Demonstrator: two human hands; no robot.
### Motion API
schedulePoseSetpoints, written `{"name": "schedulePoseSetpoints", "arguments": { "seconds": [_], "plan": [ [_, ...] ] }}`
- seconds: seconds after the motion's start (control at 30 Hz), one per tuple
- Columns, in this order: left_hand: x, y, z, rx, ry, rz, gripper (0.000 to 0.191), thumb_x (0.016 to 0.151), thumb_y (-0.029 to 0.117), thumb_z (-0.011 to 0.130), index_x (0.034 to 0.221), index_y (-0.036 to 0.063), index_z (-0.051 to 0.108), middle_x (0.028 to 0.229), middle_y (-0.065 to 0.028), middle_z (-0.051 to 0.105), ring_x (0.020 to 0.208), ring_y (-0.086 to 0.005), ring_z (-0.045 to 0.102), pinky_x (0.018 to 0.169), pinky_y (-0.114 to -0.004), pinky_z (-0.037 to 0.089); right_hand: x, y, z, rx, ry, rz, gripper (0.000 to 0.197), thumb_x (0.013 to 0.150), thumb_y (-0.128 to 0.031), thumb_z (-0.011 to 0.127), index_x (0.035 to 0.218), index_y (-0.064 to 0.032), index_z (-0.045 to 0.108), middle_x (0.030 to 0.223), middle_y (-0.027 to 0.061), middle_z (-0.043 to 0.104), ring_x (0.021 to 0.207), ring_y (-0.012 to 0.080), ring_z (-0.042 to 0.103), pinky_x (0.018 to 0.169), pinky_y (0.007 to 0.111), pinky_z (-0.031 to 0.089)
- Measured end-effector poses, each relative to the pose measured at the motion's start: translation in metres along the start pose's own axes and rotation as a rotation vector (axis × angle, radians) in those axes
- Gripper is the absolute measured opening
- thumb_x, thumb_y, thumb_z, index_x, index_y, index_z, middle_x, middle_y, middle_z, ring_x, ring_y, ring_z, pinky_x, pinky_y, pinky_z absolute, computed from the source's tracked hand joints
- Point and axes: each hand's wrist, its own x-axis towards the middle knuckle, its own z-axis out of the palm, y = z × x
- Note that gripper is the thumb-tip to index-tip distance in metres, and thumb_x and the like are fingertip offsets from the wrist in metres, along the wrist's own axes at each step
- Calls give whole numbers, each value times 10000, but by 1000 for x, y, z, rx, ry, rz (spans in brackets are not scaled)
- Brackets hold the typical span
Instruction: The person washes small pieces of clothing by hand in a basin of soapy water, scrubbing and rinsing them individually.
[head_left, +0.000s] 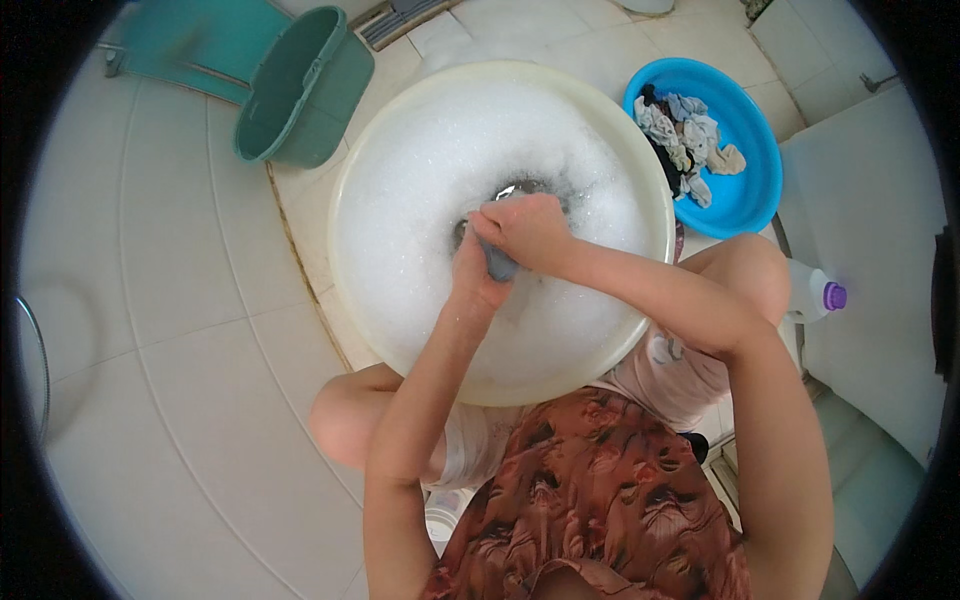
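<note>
A large cream plastic basin (652, 292) full of white suds (405, 172) stands between my knees. Over its middle, my left hand (480, 262) and my right hand (529, 229) meet, both closed around a wet grey-blue cloth (498, 262), perhaps a sock. The right hand lies above the left, its fingers curled into a fist at the cloth's upper end. Part of the cloth shows between the hands, bulging out beside the left thumb. Dark water shows through a gap in the foam just beyond them.
A blue plastic basin (757, 202) with crumpled socks or small cloths (697, 135) stands at the upper right. A green bucket (330, 112) stands at the upper left by the tiled wall (202, 285). A bottle with a purple cap (834, 296) is beside my right knee.
</note>
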Motion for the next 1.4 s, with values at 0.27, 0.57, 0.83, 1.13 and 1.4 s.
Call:
{"name": "schedulePoseSetpoints", "arguments": {
  "seconds": [0.27, 0.57, 0.83, 1.13, 1.4],
  "plan": [
    [-8, 12, 1, -189, -105, -85, 260, 901, 358, 393, 835, 140, 519, 810, -2, 555, 790, -148, 532, 701, -302, 450, 3, -4, -2, -158, 8, -185, 210, 745, -259, 544, 586, -123, 527, 546, 59, 537, 467, 259, 522, 401, 352, 394],
    [4, 9, -18, -164, -23, -49, 265, 889, 365, 414, 833, 122, 505, 808, -8, 544, 764, -150, 538, 728, -306, 449, 6, -6, -11, -293, -67, -297, 140, 799, -227, 523, 693, -136, 520, 630, 26, 563, 574, 249, 559, 460, 320, 427],
    [52, 1, -62, -126, 148, 170, 271, 885, 235, 422, 1056, 34, 486, 990, -90, 551, 891, -210, 541, 843, -340, 422, 2, 32, 14, -85, -419, 82, 173, 785, -203, 538, 905, -80, 558, 831, 150, 604, 785, 303, 597, 625, 395, 487],
    [21, -1, -30, -238, 49, 31, 280, 887, 271, 451, 1019, 28, 490, 1007, -95, 538, 957, -202, 510, 837, -298, 429, -11, -16, 17, 124, -48, -46, 143, 756, -165, 547, 656, -64, 530, 696, 150, 579, 657, 319, 578, 522, 403, 442],
    [12, -3, -15, -35, -113, 30, 467, 912, 436, 283, 1091, 59, 494, 1057, -63, 546, 979, -184, 521, 832, -306, 435, 11, -6, 7, -53, 40, -7, 212, 720, -287, 564, 612, -107, 546, 569, 81, 542, 494, 268, 534, 414, 356, 406]
  ]
}}
